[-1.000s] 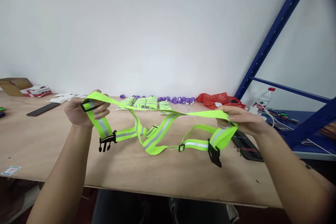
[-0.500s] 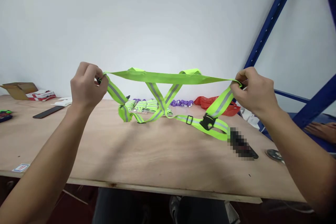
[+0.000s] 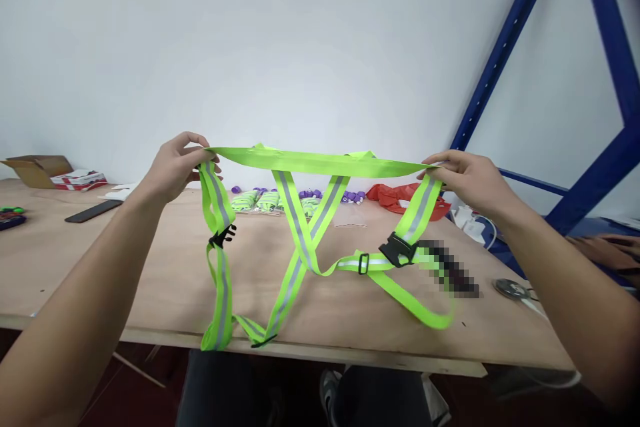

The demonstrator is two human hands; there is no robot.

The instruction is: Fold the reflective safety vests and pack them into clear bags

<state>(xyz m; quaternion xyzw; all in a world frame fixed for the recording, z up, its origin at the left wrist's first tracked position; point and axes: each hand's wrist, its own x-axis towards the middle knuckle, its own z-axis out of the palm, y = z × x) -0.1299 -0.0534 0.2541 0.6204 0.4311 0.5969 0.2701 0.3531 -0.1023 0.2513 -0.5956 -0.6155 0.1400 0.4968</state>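
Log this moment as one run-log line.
left hand: grips reflective harness | right hand: grips other end | straps dangle over table

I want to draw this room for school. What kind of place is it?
Probably a workshop or packing room. A plain wooden table stands beside blue metal shelving, and folded bright yellow straps lie in a row at the back, like the strap harness held up in both hands.
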